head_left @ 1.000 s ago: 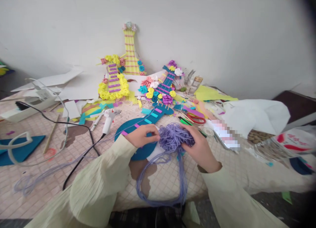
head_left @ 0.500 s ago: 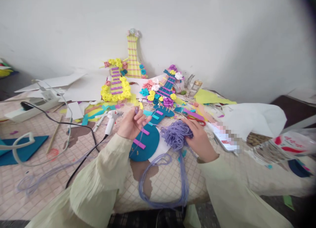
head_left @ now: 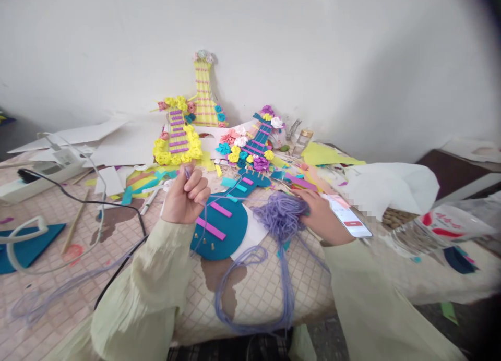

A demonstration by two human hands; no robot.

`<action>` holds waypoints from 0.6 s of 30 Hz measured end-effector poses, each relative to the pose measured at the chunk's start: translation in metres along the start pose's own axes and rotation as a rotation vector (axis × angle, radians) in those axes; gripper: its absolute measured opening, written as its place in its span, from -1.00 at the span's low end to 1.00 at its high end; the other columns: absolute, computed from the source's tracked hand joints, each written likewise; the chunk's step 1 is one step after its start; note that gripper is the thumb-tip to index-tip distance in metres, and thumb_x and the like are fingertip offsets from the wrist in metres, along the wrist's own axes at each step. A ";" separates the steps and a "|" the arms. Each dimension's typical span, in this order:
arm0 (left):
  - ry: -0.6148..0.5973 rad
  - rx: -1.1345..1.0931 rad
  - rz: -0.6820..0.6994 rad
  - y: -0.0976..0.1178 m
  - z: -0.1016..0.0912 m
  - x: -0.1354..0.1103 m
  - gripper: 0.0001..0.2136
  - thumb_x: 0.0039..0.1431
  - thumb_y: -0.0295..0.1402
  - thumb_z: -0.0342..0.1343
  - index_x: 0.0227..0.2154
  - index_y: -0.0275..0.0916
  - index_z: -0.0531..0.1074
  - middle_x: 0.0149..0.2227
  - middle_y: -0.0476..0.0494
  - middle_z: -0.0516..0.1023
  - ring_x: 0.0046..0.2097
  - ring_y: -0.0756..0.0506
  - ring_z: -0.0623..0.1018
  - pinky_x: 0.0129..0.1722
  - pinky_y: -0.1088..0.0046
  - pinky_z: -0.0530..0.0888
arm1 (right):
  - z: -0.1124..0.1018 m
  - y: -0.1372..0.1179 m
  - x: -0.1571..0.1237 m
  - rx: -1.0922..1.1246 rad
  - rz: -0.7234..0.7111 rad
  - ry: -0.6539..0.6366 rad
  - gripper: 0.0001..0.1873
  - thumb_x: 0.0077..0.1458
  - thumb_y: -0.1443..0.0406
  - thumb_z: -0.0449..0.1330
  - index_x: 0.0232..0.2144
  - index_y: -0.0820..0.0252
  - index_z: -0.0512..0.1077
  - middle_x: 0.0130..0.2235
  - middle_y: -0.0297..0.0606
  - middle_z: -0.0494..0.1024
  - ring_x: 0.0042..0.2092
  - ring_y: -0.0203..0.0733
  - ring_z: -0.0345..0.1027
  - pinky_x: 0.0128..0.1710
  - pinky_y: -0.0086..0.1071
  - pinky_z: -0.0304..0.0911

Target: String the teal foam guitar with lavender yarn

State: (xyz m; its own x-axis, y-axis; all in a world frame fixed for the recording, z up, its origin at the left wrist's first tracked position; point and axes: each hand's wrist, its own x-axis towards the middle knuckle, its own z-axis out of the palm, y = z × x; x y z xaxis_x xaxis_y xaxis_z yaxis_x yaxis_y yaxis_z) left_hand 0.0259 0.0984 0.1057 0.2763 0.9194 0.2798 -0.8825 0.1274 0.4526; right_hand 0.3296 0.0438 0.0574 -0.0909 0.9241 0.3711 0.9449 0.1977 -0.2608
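My left hand (head_left: 187, 195) is raised over the left side of a blue guitar-shaped cutout (head_left: 230, 230), its fingers closed on a strand of purple yarn. That strand runs across toward a tangled bundle of purple yarn (head_left: 279, 212) right of the cutout. My right hand (head_left: 319, 215) rests curled against the bundle's right side, gripping it. A long loop of the yarn (head_left: 287, 293) hangs from the bundle toward the table's front edge. Purple and turquoise strips lie across the cutout, and small pegs stand near its lower edge and at its top.
Flower-trimmed yellow (head_left: 203, 89) and blue (head_left: 258, 142) craft pieces stand at the wall. A phone (head_left: 354, 223) and clear plastic bag (head_left: 426, 228) lie right. At left are a power strip (head_left: 43, 181), a black cable (head_left: 117, 198), a wooden stick (head_left: 76, 220) and teal sheet (head_left: 35, 246).
My left hand has moved left, drawing the yarn strand out across the cutout. My right hand stays at the bundle. The whole view has shifted slightly.
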 end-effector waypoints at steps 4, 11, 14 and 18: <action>-0.013 0.068 -0.017 -0.002 0.013 -0.011 -0.67 0.29 -0.34 -0.32 -0.53 -0.25 0.23 -0.69 0.14 -0.07 -0.71 0.13 0.01 -0.75 0.68 0.07 | -0.015 -0.006 -0.015 0.081 -0.109 -0.268 -0.20 -0.21 0.25 0.24 0.13 0.12 0.10 0.11 -0.09 0.21 0.14 0.07 0.04 0.07 -0.01 0.02; -0.085 0.277 -0.050 0.004 0.031 -0.043 -0.78 0.23 -0.36 -0.16 -0.48 -0.21 0.31 -0.69 0.12 -0.08 -0.69 0.10 0.02 -0.72 0.66 0.11 | -0.033 -0.042 -0.021 0.193 -0.205 -0.121 -0.58 0.03 0.14 0.10 -0.01 -0.02 0.30 0.02 -0.21 0.33 0.07 -0.03 0.15 0.05 -0.07 0.04; -0.090 0.386 -0.045 0.006 0.030 -0.053 -0.86 0.18 -0.36 -0.06 -0.47 -0.21 0.31 -0.68 0.11 -0.05 -0.66 0.09 -0.01 -0.71 0.63 0.09 | -0.018 -0.051 -0.018 0.143 -0.254 -0.131 -0.81 0.03 0.18 0.13 -0.28 0.00 0.47 -0.13 -0.25 0.43 -0.04 -0.05 0.22 -0.02 -0.05 0.04; -0.084 0.645 0.042 0.013 0.019 -0.070 -0.86 0.14 -0.30 0.00 -0.49 -0.20 0.28 -0.67 0.10 0.00 -0.63 0.08 0.03 -0.64 0.58 0.11 | 0.001 -0.049 -0.015 0.132 -0.213 -0.094 -0.88 0.03 0.22 0.13 -0.44 0.09 0.45 -0.22 -0.27 0.47 -0.10 -0.08 0.25 -0.07 -0.06 0.03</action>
State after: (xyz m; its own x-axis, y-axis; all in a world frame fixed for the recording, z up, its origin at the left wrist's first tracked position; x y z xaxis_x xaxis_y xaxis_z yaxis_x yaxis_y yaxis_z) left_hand 0.0026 0.0284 0.1077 0.2980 0.8834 0.3615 -0.4950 -0.1808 0.8498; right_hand 0.2839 0.0206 0.0634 -0.3181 0.8821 0.3475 0.8527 0.4264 -0.3017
